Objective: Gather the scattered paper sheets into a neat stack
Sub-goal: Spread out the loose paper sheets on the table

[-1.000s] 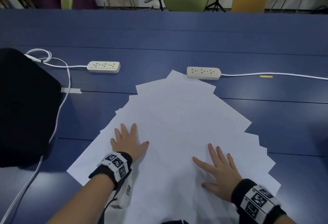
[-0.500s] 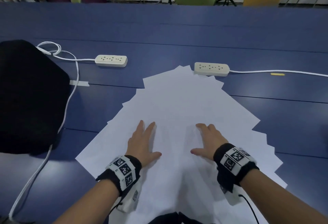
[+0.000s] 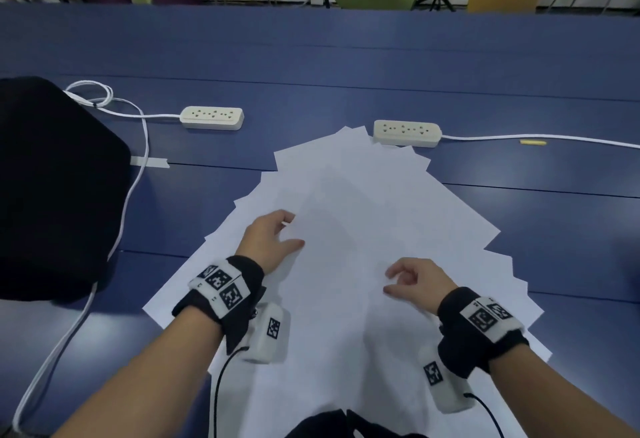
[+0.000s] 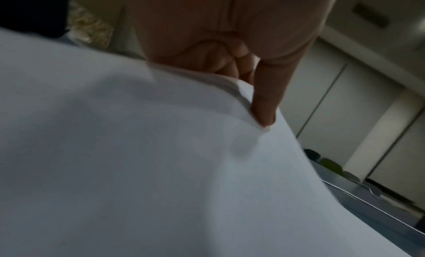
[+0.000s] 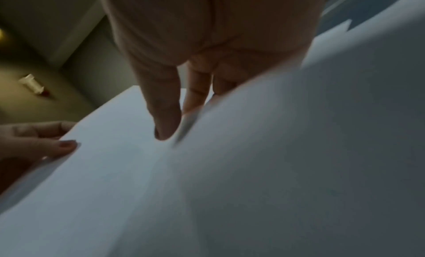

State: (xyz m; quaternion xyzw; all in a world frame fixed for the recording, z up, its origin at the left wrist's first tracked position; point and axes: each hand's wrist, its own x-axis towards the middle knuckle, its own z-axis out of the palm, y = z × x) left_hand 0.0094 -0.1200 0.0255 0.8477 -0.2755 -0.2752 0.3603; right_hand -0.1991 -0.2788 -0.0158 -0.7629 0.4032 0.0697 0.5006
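White, thin and slippery, the fanned spread of plain paper sheets (image 3: 363, 229) lies across the blue laminate table (image 3: 346, 56), its far tip touching the right-hand cream plastic power strip (image 3: 407, 132). My left hand (image 3: 270, 240) has its thumb on top and fingers curled under the left edge of an upper sheet, pinching it (the left wrist view shows the paper dimpling beneath my thumb). My right hand (image 3: 414, 281) is curled too, thumb pressing down and fingers tucked under a lifted edge near the middle of the fan. What worries me: each hand seems to grip only a layer or two, so pulling inward could slide those out while the lower sheets stay splayed. Squeezing harder might crease them, and sheets near me could slip off the table's edge.
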